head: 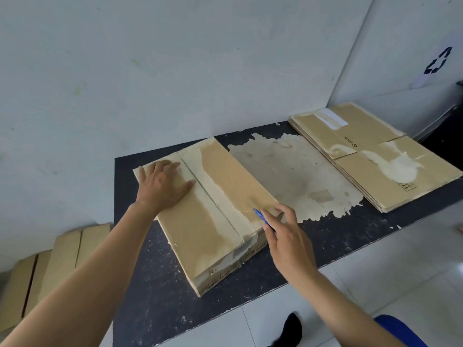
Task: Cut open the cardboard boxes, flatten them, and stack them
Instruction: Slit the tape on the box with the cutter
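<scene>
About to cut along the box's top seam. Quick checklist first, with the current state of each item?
1. Box lies flat on the mat: ok.
2. Left hand presses on the box top: ok.
3. Left hand clear of the seam: not ok, the thumb lies close beside it.
4. Right hand holds the blue cutter: ok.
5. Blade extended: cannot tell.
6. Flattened stack in place on the right: ok.

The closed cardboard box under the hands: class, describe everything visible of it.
The cardboard box is brown, shallow, unflattened, lying skewed on the black mat. Its top flaps meet at a long centre seam amid pale torn patches; its near side shows printed marks. The left hand rests flat on its far corner; the right hand holds a blue tool at its right edge.
</scene>
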